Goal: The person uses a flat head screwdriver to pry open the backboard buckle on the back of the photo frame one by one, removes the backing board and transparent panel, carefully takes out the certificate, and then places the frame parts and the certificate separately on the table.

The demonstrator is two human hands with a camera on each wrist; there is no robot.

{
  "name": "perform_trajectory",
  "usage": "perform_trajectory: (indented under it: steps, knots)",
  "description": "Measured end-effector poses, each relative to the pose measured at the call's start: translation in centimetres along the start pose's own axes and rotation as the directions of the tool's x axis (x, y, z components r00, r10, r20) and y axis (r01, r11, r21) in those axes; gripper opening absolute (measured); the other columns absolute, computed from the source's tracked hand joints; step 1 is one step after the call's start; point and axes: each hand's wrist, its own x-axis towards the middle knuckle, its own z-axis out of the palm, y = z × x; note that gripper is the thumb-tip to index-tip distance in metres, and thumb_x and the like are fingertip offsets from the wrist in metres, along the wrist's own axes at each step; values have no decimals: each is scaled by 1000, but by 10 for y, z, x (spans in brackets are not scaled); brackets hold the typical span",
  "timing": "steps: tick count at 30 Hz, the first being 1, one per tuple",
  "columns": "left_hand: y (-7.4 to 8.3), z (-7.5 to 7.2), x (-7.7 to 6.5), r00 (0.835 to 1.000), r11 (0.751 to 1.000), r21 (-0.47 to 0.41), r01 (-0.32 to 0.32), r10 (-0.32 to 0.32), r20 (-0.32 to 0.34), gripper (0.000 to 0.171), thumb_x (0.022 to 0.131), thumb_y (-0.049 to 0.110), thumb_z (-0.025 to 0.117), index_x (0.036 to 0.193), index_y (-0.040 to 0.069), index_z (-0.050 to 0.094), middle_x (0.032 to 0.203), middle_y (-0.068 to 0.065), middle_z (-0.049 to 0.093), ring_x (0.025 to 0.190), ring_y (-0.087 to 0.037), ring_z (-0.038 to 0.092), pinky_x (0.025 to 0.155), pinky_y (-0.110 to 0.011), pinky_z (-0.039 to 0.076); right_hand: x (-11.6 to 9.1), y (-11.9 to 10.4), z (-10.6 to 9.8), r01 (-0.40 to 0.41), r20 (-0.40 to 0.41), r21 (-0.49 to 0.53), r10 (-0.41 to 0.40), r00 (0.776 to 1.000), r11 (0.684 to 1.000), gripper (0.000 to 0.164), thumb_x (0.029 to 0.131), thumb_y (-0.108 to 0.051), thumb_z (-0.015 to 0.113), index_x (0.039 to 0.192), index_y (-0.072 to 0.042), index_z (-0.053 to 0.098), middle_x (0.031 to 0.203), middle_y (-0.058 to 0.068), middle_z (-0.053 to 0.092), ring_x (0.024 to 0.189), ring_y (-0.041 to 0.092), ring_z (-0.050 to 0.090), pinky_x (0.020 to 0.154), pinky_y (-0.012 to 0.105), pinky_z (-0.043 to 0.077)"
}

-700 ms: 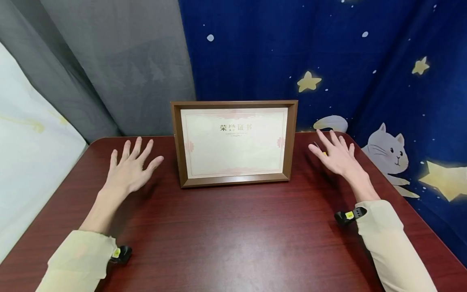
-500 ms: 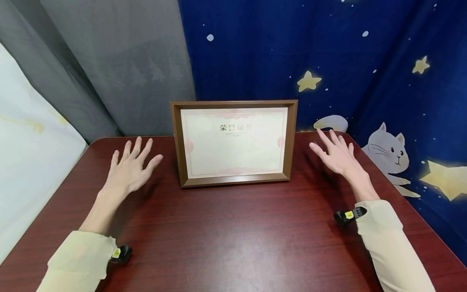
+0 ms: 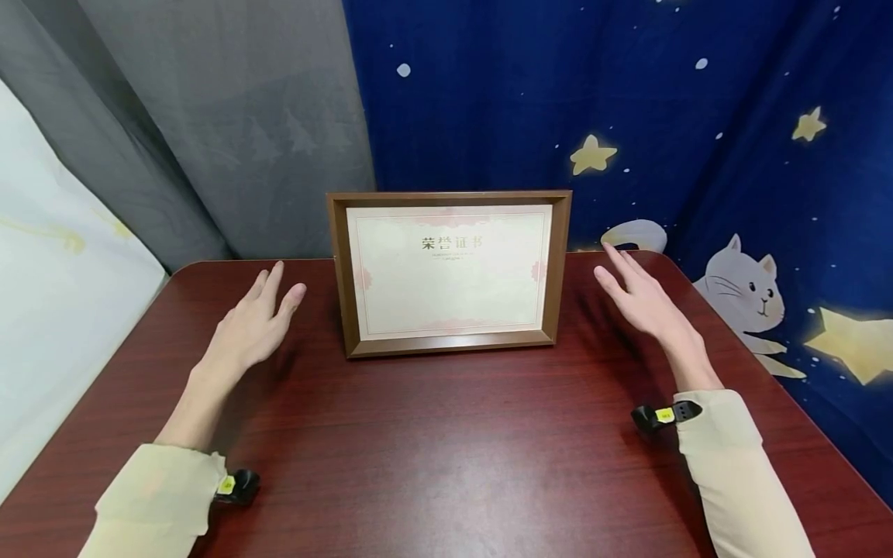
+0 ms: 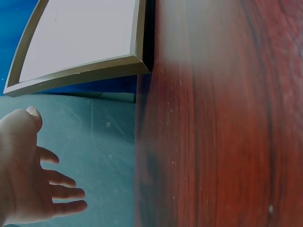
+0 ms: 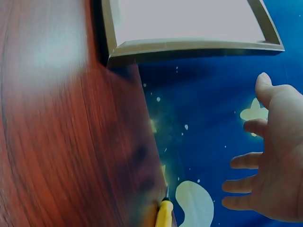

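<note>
From my head view I have a brown rectangular wooden picture frame (image 3: 449,342) standing on its long lower edge at the far middle of the dark red wood-grain counter (image 3: 446,442). Inside it I see a cream paper certificate (image 3: 449,294) with pink trim and gold lettering, facing the near side.

On the left, the left hand (image 3: 247,329) is raised over the counter, its fingers extended and its thumb standing apart from them, near the frame's left side but not touching it. On the right, the right hand (image 3: 645,302) matches it, fingers extended, thumb apart, clear of the frame's right side. Both come in from the near side in pale cream sleeves (image 3: 725,457).

My right wrist view gives me a yellow-handled tool (image 5: 164,215) by the counter's far right edge. A grey curtain (image 3: 230,116) hangs far left, beside a blue star-patterned curtain (image 3: 488,93) reaching far right.
</note>
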Motion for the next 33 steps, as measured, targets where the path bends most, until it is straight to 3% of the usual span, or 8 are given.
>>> perform_trajectory:
  steps: [7, 14, 22, 29, 33]
  knots:
    - [7, 1, 0, 999, 996, -83, -13, 11, -30, 79, 105, 62, 21, 163, 12, 6, 163, -27, 18, 140, -56, 29, 101, -77, 25, 1, -7, 5, 39, -28, 49, -38, 999, 998, 66, 109, -50, 35, 162, -14, 19, 163, 20, 24, 147, 43, 26, 116, 62, 20]
    - [13, 5, 7, 995, 982, -173, -72, 59, -80, 76, 107, 57, 26, 161, 5, 13, 158, -30, 27, 142, -52, 28, 106, -72, 25, 5, -12, 12, 33, -30, 98, -30, 999, 995, 65, 109, -50, 35, 162, -15, 22, 152, 29, 40, 138, 47, 41, 111, 63, 29]
    - [25, 13, 15, 989, 963, -231, -136, 119, -88, 72, 109, 51, 29, 158, -1, 20, 155, -32, 31, 143, -49, 29, 111, -66, 24, 11, -21, 19, 14, 8, 144, -15, 1000, 989, 66, 108, -52, 34, 161, -15, 24, 150, 28, 43, 138, 44, 41, 112, 61, 29]
    - [31, 20, 21, 982, 938, -296, -182, 158, -104, 67, 110, 48, 30, 155, -2, 28, 127, -30, 57, 111, -41, 63, 105, -58, 37, 18, -29, 25, 1, 58, 251, -16, 998, 968, 68, 108, -53, 35, 161, -10, 24, 147, 28, 47, 120, 47, 57, 103, 58, 43]
    - [36, 21, 24, 978, 925, -318, -208, 184, -103, 62, 110, 47, 31, 150, -1, 38, 123, -28, 61, 101, -40, 67, 95, -56, 46, 20, -32, 27, 3, 62, 246, -19, 998, 969, 70, 107, -52, 40, 159, -7, 28, 149, 27, 45, 115, 46, 61, 101, 56, 45]
